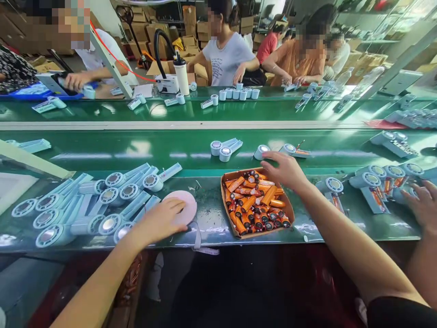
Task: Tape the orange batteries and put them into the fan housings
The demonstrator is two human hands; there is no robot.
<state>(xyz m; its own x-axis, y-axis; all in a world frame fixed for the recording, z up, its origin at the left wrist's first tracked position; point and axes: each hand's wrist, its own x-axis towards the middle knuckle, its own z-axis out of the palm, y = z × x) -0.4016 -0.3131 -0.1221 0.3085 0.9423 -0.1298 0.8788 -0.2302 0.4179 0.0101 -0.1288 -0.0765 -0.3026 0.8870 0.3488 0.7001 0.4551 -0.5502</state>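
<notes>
One white tape roll (188,206) lies on the tabletop (209,200) under the left hand (165,216), palm down, thumb and fingers apart across it. About a dozen pale-blue fan housings (109,196) spread out left of that hand. Between the two hands, below the right one, sits one cardboard tray (290,210) heaped with orange battery cells (248,204), too many to count. A co-worker's hand (423,202) is at several more housings, well right of the right hand.

The right hand (273,165) reaches forward past the tray, forearm slanting up from the lower right, fingertips at one housing (261,151) on the green conveyor belt (177,142); whether they grip it I cannot tell. Two housings lie left of that hand, and one with a cell just beyond it, to its right.
</notes>
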